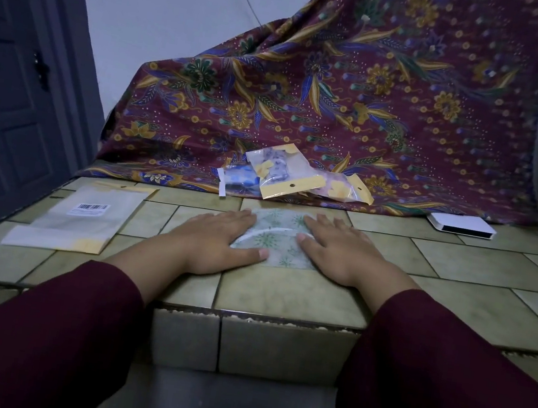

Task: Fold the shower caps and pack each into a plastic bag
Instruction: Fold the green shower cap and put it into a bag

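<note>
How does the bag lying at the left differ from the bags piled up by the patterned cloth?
The left bag lies flat and looks empty; the piled bags bulge with folded caps. The left bag lies alone and shows a barcode sticker; the piled bags overlap and show none. Both kinds are clear plastic with yellow strips.

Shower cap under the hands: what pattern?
Pale translucent shower cap with green starburst flower prints, seen in the head view.

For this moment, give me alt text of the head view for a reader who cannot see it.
Both hands, left hand and right hand, press flat on a green-patterned shower cap on a tiled ledge. Empty plastic bags lie left; packed bags sit behind.
</note>
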